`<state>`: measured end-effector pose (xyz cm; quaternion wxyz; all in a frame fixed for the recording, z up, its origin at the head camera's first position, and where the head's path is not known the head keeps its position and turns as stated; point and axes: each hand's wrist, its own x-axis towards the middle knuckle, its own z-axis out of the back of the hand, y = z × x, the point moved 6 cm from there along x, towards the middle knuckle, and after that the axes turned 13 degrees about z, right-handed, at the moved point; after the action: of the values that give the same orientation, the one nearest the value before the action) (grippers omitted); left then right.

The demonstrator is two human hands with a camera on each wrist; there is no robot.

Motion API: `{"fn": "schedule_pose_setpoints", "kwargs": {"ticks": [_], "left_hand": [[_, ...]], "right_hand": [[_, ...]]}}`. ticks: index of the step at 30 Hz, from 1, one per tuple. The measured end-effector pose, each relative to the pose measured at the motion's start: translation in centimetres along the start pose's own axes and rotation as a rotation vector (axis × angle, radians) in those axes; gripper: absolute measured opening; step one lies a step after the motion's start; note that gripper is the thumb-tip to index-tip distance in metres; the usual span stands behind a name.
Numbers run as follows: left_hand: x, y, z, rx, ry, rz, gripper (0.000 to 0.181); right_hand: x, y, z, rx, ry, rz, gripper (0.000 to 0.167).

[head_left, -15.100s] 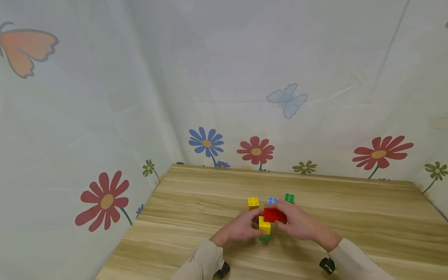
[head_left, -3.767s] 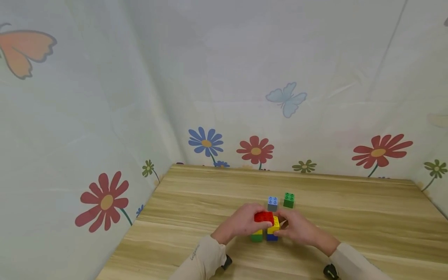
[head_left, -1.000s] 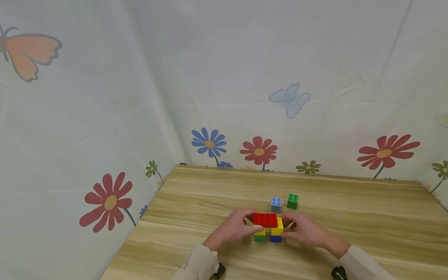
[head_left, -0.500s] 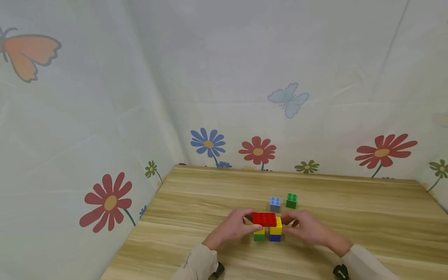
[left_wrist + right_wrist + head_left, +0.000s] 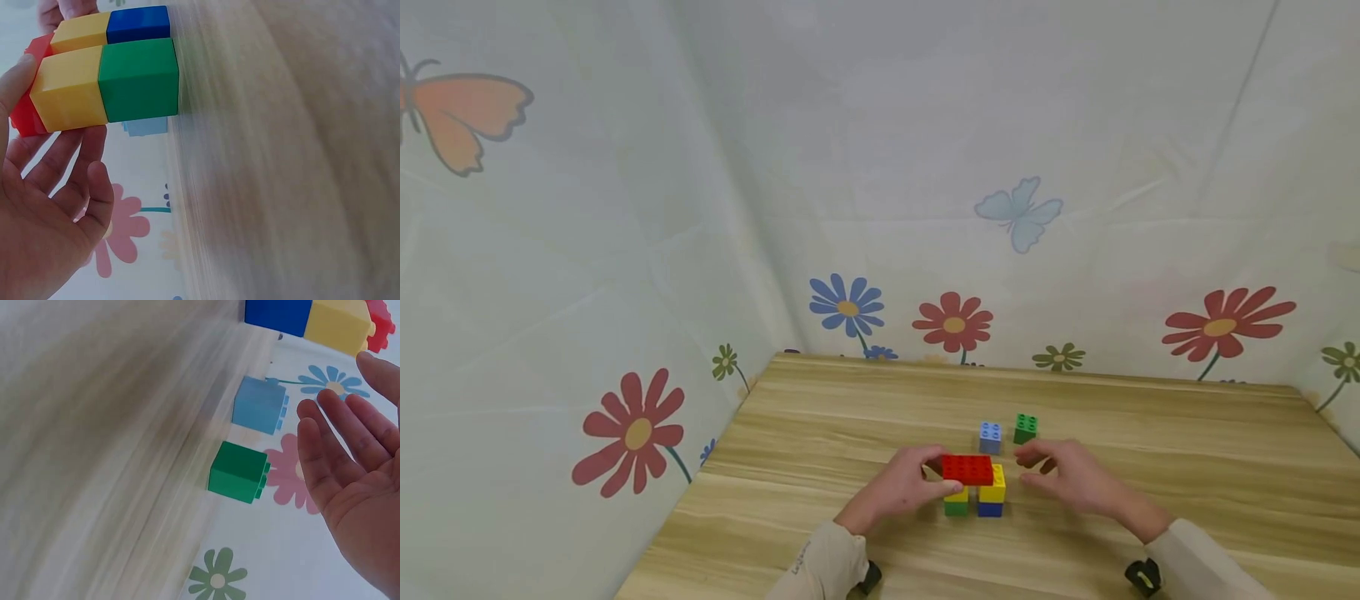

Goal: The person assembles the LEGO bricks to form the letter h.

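Observation:
A long red toy brick bridges two short stacks on the wooden table. The left stack is a yellow brick on a green brick; the right one is another yellow brick on a dark blue brick. Thumb and fingers of my left hand pinch the red brick's left end. Part of the right yellow brick's studded top shows past the red one. My right hand hovers just right of the stacks, holding nothing, its fingers loosely bent in the right wrist view.
Behind the stacks stand a light blue brick and, to its right, a loose green brick, close to my right fingertips. A flower-printed curtain rises behind the wooden table.
The yellow brick once at the back now tops the dark blue one, and the red brick spans both stacks. In the last half second my right hand has left the right stack, moving right.

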<state>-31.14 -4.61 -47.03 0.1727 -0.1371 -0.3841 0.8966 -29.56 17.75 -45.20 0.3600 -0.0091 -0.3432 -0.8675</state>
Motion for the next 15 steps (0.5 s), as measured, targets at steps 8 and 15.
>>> {"fn": "schedule_pose_setpoints", "kwargs": {"ticks": [8, 15], "left_hand": [[0.0, -0.1, 0.0, -0.007, 0.005, 0.002, 0.034], [-0.2, -0.2, 0.1, -0.016, 0.009, 0.017, 0.033]], "right_hand": [[-0.1, -0.3, 1.3, -0.033, -0.048, 0.008, 0.026], [-0.2, -0.9, 2.1, -0.034, -0.082, -0.029, 0.029]]}}
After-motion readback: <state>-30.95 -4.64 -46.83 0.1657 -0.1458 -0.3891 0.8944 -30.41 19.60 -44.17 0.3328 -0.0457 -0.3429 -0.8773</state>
